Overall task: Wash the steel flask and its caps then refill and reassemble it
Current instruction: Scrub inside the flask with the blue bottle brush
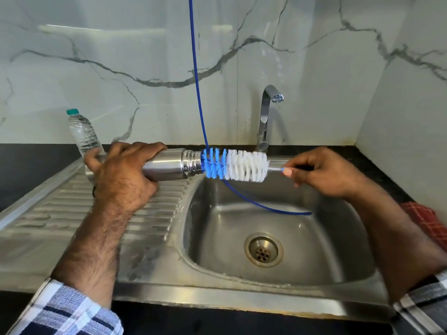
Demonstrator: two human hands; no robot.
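To scrub well I should keep the steel flask (167, 165) level and steady and feed the bottle brush (235, 165) straight down its neck, twisting the wire handle so the bristles fold in. My left hand (121, 172) wraps the flask's body over the sink (302, 296)'s left rim. My right hand (321, 172) pinches the brush handle above the basin, bristle tip just at the flask's mouth.

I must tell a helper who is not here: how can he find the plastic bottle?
Find the steel sink; its ribbed draining board lies to the left. The plastic bottle stands at the board's back edge by the wall, clear with a green cap.
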